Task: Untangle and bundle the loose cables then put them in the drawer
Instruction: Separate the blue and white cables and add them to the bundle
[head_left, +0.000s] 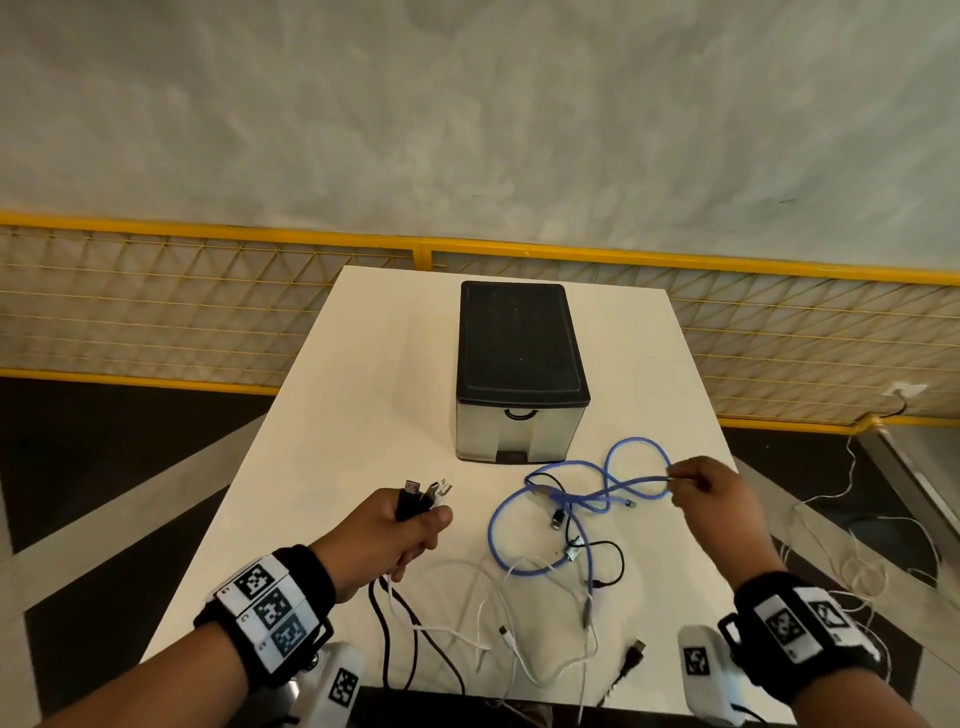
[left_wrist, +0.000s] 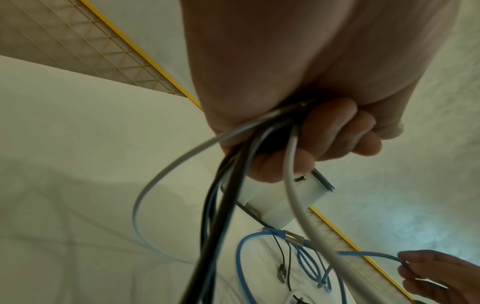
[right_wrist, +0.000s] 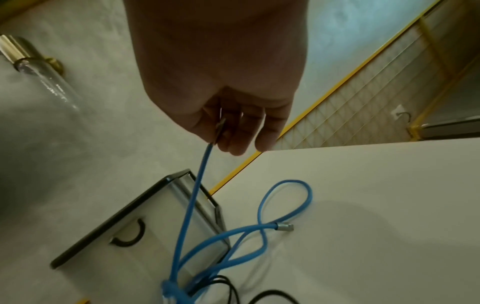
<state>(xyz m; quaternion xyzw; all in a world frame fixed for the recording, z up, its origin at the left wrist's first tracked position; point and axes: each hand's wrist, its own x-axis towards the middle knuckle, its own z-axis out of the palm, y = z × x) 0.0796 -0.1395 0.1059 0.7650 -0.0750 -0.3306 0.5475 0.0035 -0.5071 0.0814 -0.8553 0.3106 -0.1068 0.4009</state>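
My left hand (head_left: 402, 525) (left_wrist: 311, 144) grips the plug ends of several black and white cables (head_left: 423, 493) (left_wrist: 233, 185), lifted above the white table (head_left: 322, 441); their lengths trail down toward the front edge. My right hand (head_left: 698, 488) (right_wrist: 228, 131) pinches one end of a blue cable (head_left: 576, 501) (right_wrist: 192, 205) (left_wrist: 306, 253) and holds it raised. The blue cable's loops lie tangled with a thin black cable (head_left: 610, 558) and a white cable (head_left: 498, 582) on the table. The small drawer unit (head_left: 522, 374) (right_wrist: 135, 226) stands behind, its drawer closed.
A yellow wire-mesh fence (head_left: 208, 306) runs behind the table. Loose white cords (head_left: 857, 566) lie on the floor to the right. A black plug (head_left: 636, 652) lies near the table's front edge.
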